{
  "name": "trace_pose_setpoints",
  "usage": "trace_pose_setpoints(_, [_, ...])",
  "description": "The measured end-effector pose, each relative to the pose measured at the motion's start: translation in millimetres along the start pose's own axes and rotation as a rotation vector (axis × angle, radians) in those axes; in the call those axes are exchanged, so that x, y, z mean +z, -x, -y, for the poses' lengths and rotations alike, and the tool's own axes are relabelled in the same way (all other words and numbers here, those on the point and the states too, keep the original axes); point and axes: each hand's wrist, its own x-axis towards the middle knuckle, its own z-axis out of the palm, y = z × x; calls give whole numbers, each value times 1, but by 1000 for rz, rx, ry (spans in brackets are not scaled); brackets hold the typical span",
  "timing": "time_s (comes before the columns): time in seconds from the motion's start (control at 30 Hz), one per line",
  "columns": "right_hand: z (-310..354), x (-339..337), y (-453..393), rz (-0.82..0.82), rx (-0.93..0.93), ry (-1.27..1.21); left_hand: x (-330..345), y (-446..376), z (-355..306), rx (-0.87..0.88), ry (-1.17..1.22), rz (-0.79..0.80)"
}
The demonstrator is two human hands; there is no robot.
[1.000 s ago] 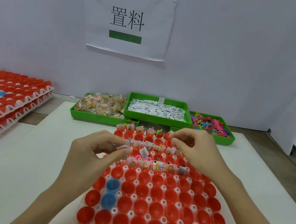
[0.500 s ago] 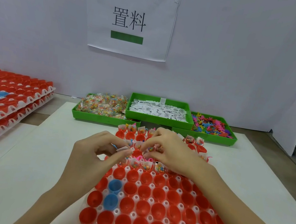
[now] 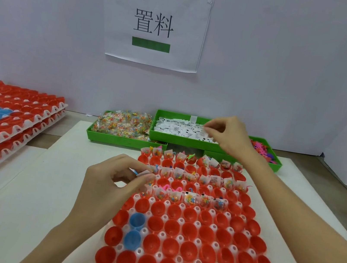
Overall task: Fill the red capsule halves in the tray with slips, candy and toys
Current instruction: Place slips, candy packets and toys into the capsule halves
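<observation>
Fingertips of the left hand pinch a small white slip with a blue bit under it, over the left edge of the tray of red capsule halves. Beyond the tray's far end, the right hand pinches at the slips in the middle green bin. Candy bin sits left of it.

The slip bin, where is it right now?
In the head view, the slip bin sits at the table's far edge, middle of three green bins, between the candy bin and toy bin; the right hand hovers over it.
</observation>
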Motion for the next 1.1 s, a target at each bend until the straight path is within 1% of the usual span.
trace_pose_setpoints(0.1, [-25,-8,-18,-16,99,51,-1,-1,2,4,-11,-8])
trace_pose_setpoints(0.2, [-56,-26,-25,-221,185,62,-2,-1,2,4,-12,-16])
trace_pose_setpoints(0.23, [-68,-33,-26,-243,213,86,-2,-1,1,1,-6,-18])
trace_pose_setpoints(0.27, [-81,-40,-25,-200,250,149,-2,-1,1,0,-2,-17])
trace_pose_setpoints(0.33, [-106,-50,-20,25,339,360,-2,-2,1,14,-11,-2])
trace_pose_setpoints(0.37, [-116,-52,-15,141,356,471,-2,-2,1,23,-22,10])
trace_pose_setpoints(0.4, [-123,-52,-11,222,362,536,-2,-1,0,31,-30,23])
trace_pose_setpoints(0.43, [-129,-51,-7,270,363,557,-1,-1,0,36,-31,32])
trace_pose_setpoints(0.47, [-134,-49,-4,282,355,558,-1,0,0,38,-27,36])
trace_pose_setpoints(0.57, [-137,-47,-3,211,315,515,0,-1,0,36,-27,38])
trace_pose_setpoints(0.7, [-130,-51,-5,131,337,429,0,-1,0,27,-30,43])
trace_pose_setpoints(0.87, [-126,-50,-4,-16,340,296,0,-1,-1,28,-26,35])
trace_pose_setpoints(1.0, [-124,-47,1,-136,278,144,0,-1,-1,23,-30,36])
trace_pose_setpoints(1.1, [-122,-44,7,-192,214,89,-1,-1,-1,14,-22,33])
